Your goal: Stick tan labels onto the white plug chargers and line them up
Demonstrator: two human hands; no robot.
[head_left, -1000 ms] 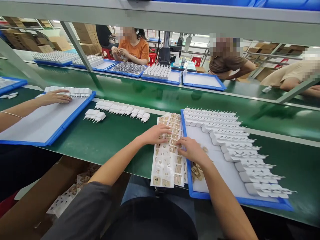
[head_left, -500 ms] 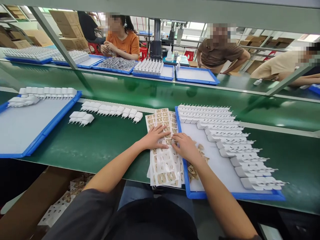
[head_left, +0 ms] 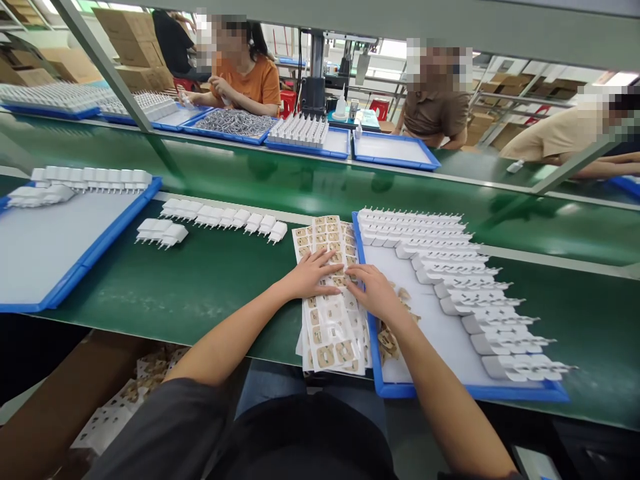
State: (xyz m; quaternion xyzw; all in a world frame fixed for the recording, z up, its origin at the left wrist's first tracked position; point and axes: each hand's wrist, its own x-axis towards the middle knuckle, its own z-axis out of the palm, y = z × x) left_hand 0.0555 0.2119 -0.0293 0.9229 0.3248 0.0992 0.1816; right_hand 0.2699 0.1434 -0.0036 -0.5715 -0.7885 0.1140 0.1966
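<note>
A stack of white label sheets [head_left: 331,313] with tan stickers lies on the green bench in front of me. My left hand [head_left: 310,273] rests flat on the sheets, fingers spread. My right hand [head_left: 373,290] presses its fingertips on the same sheets, beside the edge of a blue-rimmed tray [head_left: 425,390]. That tray holds rows of white plug adapters [head_left: 450,267] and a small heap of peeled tan stickers [head_left: 390,333]. Whether my right fingers pinch a sticker cannot be told.
A row of white adapters [head_left: 225,218] and a small cluster [head_left: 163,233] lie on the bench to the left. Another blue tray [head_left: 75,273] with adapters sits far left. Beyond a green conveyor [head_left: 310,183], other people sit at several blue trays. A cardboard box [head_left: 75,400] stands below left.
A co-worker's hand on the left tray has withdrawn from view. My hands have stayed on the label sheets, shifting slightly; the camera has tilted a little.
</note>
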